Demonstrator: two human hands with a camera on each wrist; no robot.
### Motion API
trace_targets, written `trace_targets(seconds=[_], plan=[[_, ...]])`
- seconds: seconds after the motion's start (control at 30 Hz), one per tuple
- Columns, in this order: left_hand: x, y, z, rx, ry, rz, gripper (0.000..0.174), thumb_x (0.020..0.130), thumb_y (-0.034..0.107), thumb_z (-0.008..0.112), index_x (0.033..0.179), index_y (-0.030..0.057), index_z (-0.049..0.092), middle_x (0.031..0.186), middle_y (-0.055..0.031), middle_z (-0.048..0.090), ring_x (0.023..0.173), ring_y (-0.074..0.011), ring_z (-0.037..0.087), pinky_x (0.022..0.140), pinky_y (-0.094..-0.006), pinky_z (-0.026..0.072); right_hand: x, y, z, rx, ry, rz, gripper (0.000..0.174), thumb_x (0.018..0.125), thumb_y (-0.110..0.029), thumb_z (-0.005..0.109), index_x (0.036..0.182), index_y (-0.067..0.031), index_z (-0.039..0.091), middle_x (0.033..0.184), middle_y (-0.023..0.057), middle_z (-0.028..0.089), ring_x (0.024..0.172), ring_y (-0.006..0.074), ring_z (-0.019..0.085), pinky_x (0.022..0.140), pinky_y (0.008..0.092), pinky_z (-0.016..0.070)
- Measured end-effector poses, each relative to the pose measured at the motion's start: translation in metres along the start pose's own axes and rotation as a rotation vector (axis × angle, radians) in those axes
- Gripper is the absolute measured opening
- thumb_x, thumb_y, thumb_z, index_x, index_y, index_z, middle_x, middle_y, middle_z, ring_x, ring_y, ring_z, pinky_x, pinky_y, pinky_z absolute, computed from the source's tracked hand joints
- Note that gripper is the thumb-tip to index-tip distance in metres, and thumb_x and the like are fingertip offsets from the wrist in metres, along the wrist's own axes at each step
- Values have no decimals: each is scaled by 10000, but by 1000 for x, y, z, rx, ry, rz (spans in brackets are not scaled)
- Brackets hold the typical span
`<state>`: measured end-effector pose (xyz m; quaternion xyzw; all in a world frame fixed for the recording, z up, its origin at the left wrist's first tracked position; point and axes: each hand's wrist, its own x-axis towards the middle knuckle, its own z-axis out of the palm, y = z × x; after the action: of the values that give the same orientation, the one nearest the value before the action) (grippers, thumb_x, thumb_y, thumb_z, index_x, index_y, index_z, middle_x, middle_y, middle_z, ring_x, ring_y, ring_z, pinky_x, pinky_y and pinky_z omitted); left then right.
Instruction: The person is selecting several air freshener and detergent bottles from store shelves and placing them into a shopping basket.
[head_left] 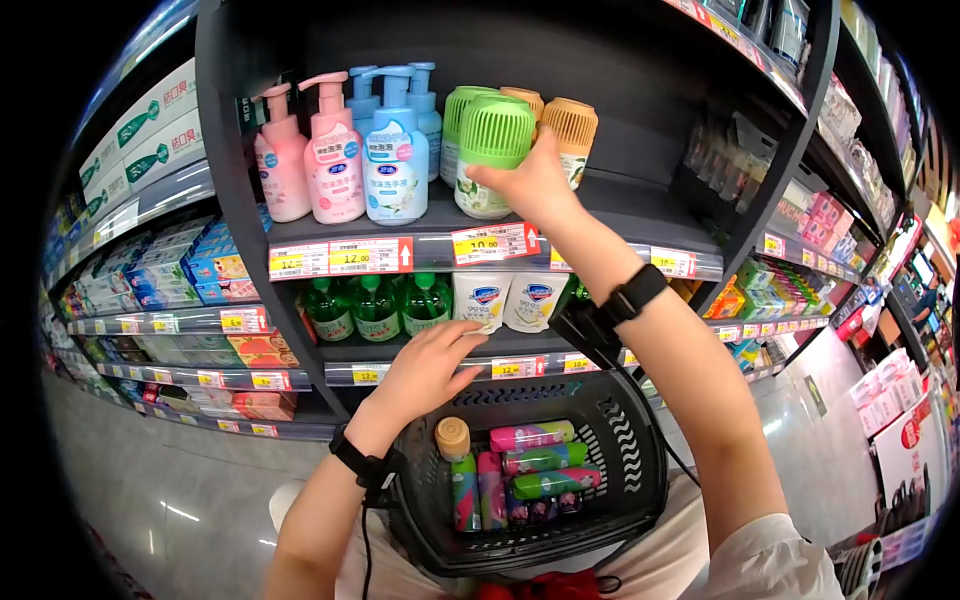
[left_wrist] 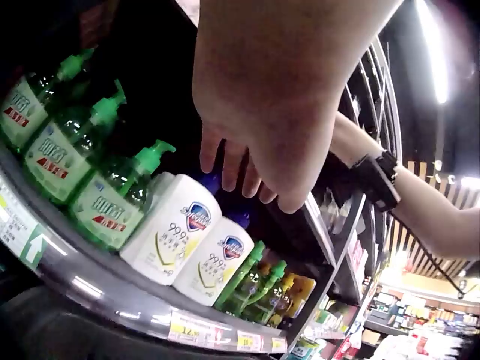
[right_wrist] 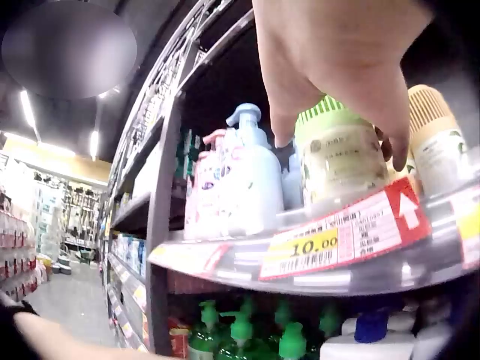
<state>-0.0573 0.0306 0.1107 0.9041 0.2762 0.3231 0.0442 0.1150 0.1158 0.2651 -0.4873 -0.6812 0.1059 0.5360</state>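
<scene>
My right hand grips a jar-shaped container with a slotted green lid at the front of the upper shelf. In the right wrist view, thumb and fingers come down on both sides of this green-lidded container. Another green-lidded one stands behind it, and orange-lidded ones sit to its right. Lower down, my left hand hovers palm down over the basket's far side, fingers extended toward white pump bottles. In the left wrist view, nothing shows in that left hand.
Pink pump bottles and blue ones stand left on the upper shelf. Green pump bottles line the lower shelf. A black basket below holds several colourful cans and an orange-lidded container. Price tags run along the shelf edge.
</scene>
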Motion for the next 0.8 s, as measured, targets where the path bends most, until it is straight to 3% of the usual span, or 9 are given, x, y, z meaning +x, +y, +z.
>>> trace_targets(seconds=[0.13, 0.23, 0.27, 0.4, 0.5, 0.63, 0.77, 0.8], plan=[[11, 10, -18, -43, 91, -20, 354, 783, 116, 626, 1118, 50, 531, 1175, -105, 516, 1077, -298, 506, 908, -377, 419, -3, 8, 17, -68, 63, 44, 764, 617, -224, 802, 1139, 89, 340, 1080, 232, 544, 1021, 288, 567, 862, 338, 466], [10, 14, -23, -80, 117, -44, 353, 787, 108, 619, 1124, 51, 529, 1168, -103, 519, 1073, -299, 509, 903, -378, 420, -2, 9, 15, -68, 114, 53, 781, 562, -195, 813, 1147, 69, 367, 1028, 202, 562, 975, 319, 575, 849, 381, 456], [8, 18, -26, -117, 127, -61, 349, 788, 94, 615, 1123, 49, 528, 1166, -109, 520, 1074, -304, 507, 906, -377, 417, -10, -1, 5, -24, 235, -169, 726, 553, -174, 802, 1124, 34, 405, 1035, 174, 566, 969, 299, 578, 841, 372, 458], [5, 24, -29, -186, 170, -83, 365, 791, 76, 608, 1142, 37, 516, 1162, -134, 520, 1085, -299, 508, 925, -365, 405, -25, -27, -19, 86, 305, -302, 690, 558, -155, 784, 1116, 8, 413, 1029, 160, 565, 967, 285, 573, 845, 362, 454], [2, 27, -29, -265, 224, -143, 374, 812, 57, 564, 1177, 16, 489, 1173, -140, 519, 1120, -258, 505, 926, -341, 399, -45, -33, -41, 152, 212, -351, 721, 565, -182, 798, 1131, 21, 401, 1016, 159, 570, 965, 269, 579, 843, 355, 458], [1, 42, -24, -793, 262, -264, 471, 899, 159, 503, 1322, 44, 333, 1272, -116, 458, 1135, -230, 495, 918, -355, 414, -120, -27, -62, 75, 16, -244, 741, 580, -237, 803, 1155, 26, 416, 1100, 184, 550, 998, 259, 578, 843, 347, 464], [-8, 65, -14, -1390, -50, -440, 643, 917, 373, 496, 1397, 70, 195, 1398, -137, 295, 1237, -266, 390, 959, -399, 396, -198, -4, -56, 4, -69, -222, 862, 551, -255, 803, 1240, 22, 367, 1153, 200, 524, 1078, 293, 540, 909, 358, 429], [-11, 68, -7, -1392, -156, -484, 729, 886, 449, 517, 1412, 82, 171, 1426, -157, 228, 1277, -278, 331, 982, -435, 373, -214, 7, -52, -12, -106, -128, 865, 554, -252, 802, 1246, 25, 364, 1163, 203, 517, 1085, 303, 534, 912, 362, 429]])
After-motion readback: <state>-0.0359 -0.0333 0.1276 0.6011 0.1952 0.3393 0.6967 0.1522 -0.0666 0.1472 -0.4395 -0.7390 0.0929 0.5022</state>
